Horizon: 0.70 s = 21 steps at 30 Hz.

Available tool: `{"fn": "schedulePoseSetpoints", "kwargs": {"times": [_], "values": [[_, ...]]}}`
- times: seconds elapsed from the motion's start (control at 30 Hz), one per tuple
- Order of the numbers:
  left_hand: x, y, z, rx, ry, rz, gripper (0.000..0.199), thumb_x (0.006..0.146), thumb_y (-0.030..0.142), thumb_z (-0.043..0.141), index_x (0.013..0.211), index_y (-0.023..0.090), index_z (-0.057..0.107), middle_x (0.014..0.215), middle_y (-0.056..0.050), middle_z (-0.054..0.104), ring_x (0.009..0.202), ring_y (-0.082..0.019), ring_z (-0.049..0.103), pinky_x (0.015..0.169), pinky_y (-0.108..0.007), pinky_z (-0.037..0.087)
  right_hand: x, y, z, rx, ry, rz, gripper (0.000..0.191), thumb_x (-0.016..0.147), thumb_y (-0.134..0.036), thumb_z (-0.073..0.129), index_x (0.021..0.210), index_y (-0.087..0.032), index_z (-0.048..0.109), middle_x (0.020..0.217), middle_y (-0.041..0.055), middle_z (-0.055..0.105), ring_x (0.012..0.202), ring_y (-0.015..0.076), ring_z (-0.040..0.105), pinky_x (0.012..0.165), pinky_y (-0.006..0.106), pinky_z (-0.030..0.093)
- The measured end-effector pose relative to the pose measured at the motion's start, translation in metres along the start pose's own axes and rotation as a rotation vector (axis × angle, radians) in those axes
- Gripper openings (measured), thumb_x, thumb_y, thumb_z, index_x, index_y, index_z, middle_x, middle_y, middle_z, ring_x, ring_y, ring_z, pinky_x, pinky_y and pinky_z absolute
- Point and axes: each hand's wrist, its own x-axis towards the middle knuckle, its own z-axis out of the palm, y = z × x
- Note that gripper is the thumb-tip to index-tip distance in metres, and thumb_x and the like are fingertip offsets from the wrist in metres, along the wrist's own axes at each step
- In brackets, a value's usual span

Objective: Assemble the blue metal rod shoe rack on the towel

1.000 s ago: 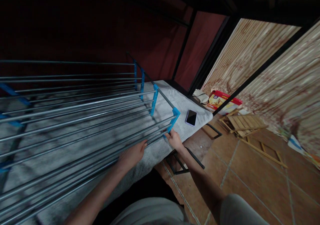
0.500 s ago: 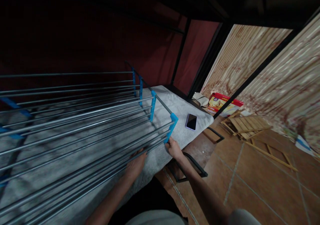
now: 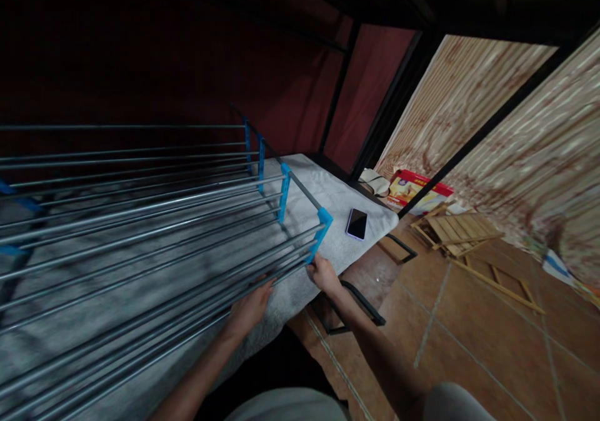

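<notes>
A metal drying rack (image 3: 164,243) with long grey rods and blue plastic joints spreads across the left and middle of the view, over a grey cloth (image 3: 304,287). At the rack's near right corner, my right hand (image 3: 324,275) is closed around the lower end of a blue joint (image 3: 320,237); its fingertips are partly hidden. My left hand (image 3: 252,307) is closed at the lowest near rods, a little left of that corner. Rods cover some of its fingers.
A phone (image 3: 357,224) lies on the cloth right of the rack. Black metal frame posts (image 3: 389,105) rise behind. On the tiled floor are a folded wooden piece (image 3: 464,230), a red and yellow box (image 3: 417,190) and a black metal leg frame (image 3: 363,305). A patterned curtain (image 3: 525,127) hangs at right.
The view has shifted slightly, so most things sit a little higher and further left. Both hands keep their places at the rack's corner, the left one showing a bit more.
</notes>
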Motion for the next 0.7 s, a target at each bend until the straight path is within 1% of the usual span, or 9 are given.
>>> {"fn": "schedulePoseSetpoints", "kwargs": {"times": [0.1,0.17,0.27,0.4,0.5,0.57,0.63,0.7], "values": [[0.001,-0.004,0.003,-0.017,0.038,0.037,0.044,0.1,0.03,0.04,0.141,0.025,0.055,0.142,-0.008,0.058,0.136,-0.025,0.05,0.116,-0.042,0.038,0.0,0.0,0.001,-0.024,0.001,0.015,0.019,0.081,-0.012,0.05,0.097,-0.021,0.054,0.084,0.0038,0.068,0.081,0.0205,0.065,0.077,0.029,0.048],[0.002,-0.006,0.004,-0.029,0.064,0.063,0.044,0.099,0.029,0.041,0.139,0.024,0.057,0.142,-0.008,0.058,0.137,-0.025,0.049,0.117,-0.041,0.036,-0.001,0.0,0.002,-0.036,0.0,0.028,0.019,0.081,-0.012,0.051,0.098,-0.02,0.054,0.085,0.0047,0.068,0.082,0.021,0.066,0.077,0.029,0.048],[0.003,-0.007,0.005,-0.031,0.073,0.076,0.045,0.098,0.031,0.039,0.137,0.024,0.06,0.143,-0.008,0.057,0.136,-0.026,0.049,0.119,-0.041,0.034,-0.001,0.0,0.003,-0.049,-0.004,0.044,0.021,0.081,-0.012,0.052,0.1,-0.02,0.055,0.087,0.0057,0.069,0.084,0.0213,0.066,0.078,0.029,0.048],[0.007,-0.007,0.002,-0.006,0.057,0.077,0.045,0.097,0.034,0.038,0.133,0.025,0.063,0.142,-0.007,0.058,0.135,-0.026,0.051,0.117,-0.038,0.037,-0.002,-0.002,0.004,-0.058,0.0,0.06,0.023,0.081,-0.012,0.052,0.102,-0.019,0.056,0.09,0.0069,0.07,0.084,0.0215,0.066,0.078,0.029,0.048],[0.009,-0.006,0.001,0.002,0.046,0.1,0.046,0.097,0.032,0.035,0.133,0.021,0.063,0.141,-0.01,0.059,0.134,-0.027,0.052,0.117,-0.041,0.038,-0.002,-0.004,0.007,-0.05,0.007,0.051,0.025,0.081,-0.012,0.052,0.104,-0.019,0.056,0.089,0.0074,0.07,0.084,0.0226,0.067,0.078,0.03,0.048],[0.009,-0.006,0.001,0.011,0.061,0.109,0.046,0.098,0.03,0.034,0.132,0.019,0.063,0.14,-0.011,0.06,0.132,-0.027,0.053,0.116,-0.043,0.039,-0.003,-0.005,0.009,-0.027,0.03,0.044,0.026,0.08,-0.012,0.052,0.105,-0.019,0.056,0.089,0.0068,0.07,0.084,0.0226,0.067,0.078,0.03,0.048],[0.008,-0.006,0.001,0.027,0.082,0.097,0.043,0.098,0.029,0.036,0.13,0.02,0.064,0.138,-0.01,0.061,0.131,-0.026,0.055,0.114,-0.043,0.042,-0.004,-0.006,0.013,0.0,0.069,0.036,0.026,0.078,-0.012,0.05,0.103,-0.021,0.056,0.087,0.0051,0.07,0.082,0.0218,0.066,0.077,0.03,0.048],[0.007,-0.004,0.002,0.04,0.098,0.073,0.041,0.098,0.028,0.039,0.129,0.022,0.064,0.138,-0.009,0.062,0.129,-0.025,0.056,0.112,-0.042,0.044,-0.006,-0.007,0.017,0.012,0.111,0.029,0.025,0.076,-0.013,0.049,0.098,-0.022,0.056,0.081,0.0031,0.068,0.077,0.0212,0.065,0.074,0.03,0.048]]}}
